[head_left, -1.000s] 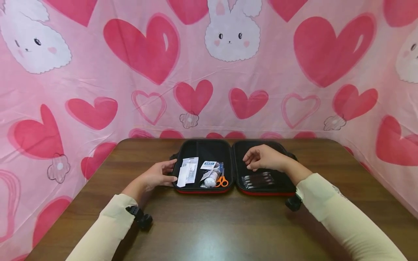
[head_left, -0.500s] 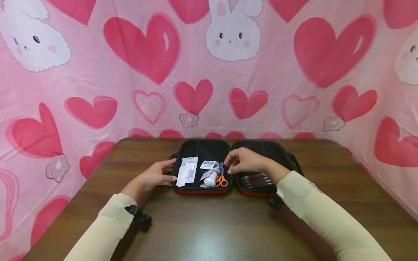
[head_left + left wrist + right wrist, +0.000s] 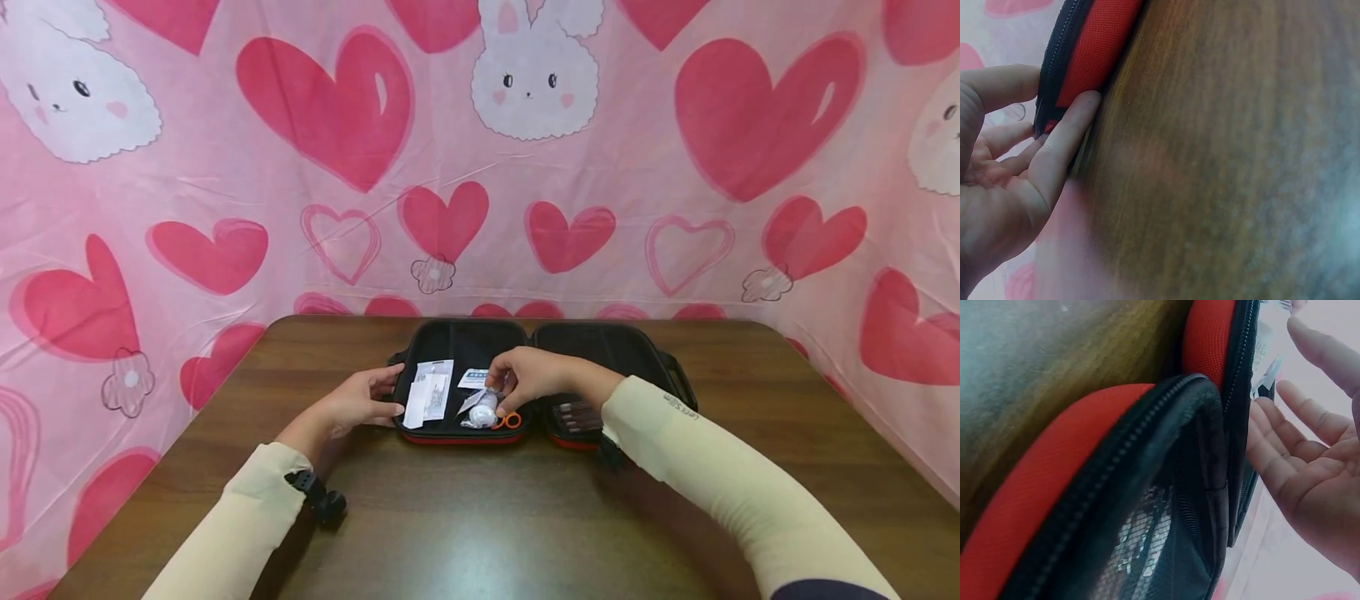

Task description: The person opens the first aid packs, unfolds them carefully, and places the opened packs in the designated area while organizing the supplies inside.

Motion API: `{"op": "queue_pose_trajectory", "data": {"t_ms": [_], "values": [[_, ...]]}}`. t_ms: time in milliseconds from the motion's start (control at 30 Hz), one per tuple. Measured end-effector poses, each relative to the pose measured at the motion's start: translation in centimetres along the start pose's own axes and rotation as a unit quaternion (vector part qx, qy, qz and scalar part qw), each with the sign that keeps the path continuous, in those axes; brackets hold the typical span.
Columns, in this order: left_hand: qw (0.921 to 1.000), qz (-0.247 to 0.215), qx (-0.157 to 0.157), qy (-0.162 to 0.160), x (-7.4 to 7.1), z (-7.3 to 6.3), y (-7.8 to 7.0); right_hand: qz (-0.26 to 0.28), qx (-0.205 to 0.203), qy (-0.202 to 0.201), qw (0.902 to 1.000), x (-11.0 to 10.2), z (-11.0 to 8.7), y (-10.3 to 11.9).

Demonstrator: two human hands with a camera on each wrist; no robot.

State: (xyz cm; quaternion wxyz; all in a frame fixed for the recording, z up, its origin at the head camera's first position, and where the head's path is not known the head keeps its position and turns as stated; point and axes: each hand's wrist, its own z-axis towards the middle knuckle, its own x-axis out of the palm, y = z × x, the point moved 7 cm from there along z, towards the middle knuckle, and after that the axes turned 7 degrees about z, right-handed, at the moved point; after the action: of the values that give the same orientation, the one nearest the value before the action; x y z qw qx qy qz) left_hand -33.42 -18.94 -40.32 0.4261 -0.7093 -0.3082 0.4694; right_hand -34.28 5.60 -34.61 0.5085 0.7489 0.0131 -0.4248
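The right hand (image 3: 531, 372) is hovering low over the left half of the open case (image 3: 491, 340), its grip standing apart: the right wrist view is showing a gap between thumb and fingers, the fingers bending loosely. In the head view the thumb tip is lying at the right edge of a white plastic-wrapped roll (image 3: 481, 414); whether they are touching cannot be told. Just right of the roll, orange-handled scissors (image 3: 517, 426) are lying in the near right corner of that half. A blue-and-white card (image 3: 472, 378) is lying on the far side of the roll, just left of the fingertips. Farther left, white packets (image 3: 433, 392) are overlapping.

The left hand (image 3: 358, 402) is holding the left edge of the case, its grip clamped on the wall, the thumb pressing the red side and a finger resting against the dark zipped rim.

The case is lying spread on the bench (image 3: 450, 525), its two halves sitting side by side, black inside and red outside. Slender items (image 3: 577, 415) are lying in the near part of the right half, the right arm partly hiding them. A black handle (image 3: 681, 379) is sticking out at the right.

Cream sleeves (image 3: 225, 525) are covering both forearms. At the far side, a pink cloth (image 3: 517, 175) with hearts and rabbits is hanging.
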Motion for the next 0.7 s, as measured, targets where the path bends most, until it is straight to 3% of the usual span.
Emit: {"op": "queue_pose_trajectory", "data": {"t_ms": [300, 700], "values": [[1.0000, 0.003, -0.001, 0.002, 0.0, -0.2, -0.1, -0.027, 0.028, 0.026, 0.9989, 1.2, 1.1, -0.3], [0.9999, 0.002, 0.007, 0.008, -0.1, -0.1, -0.1, 0.004, 0.021, -0.009, 0.9997, 0.5, 0.3, -0.7]]}}
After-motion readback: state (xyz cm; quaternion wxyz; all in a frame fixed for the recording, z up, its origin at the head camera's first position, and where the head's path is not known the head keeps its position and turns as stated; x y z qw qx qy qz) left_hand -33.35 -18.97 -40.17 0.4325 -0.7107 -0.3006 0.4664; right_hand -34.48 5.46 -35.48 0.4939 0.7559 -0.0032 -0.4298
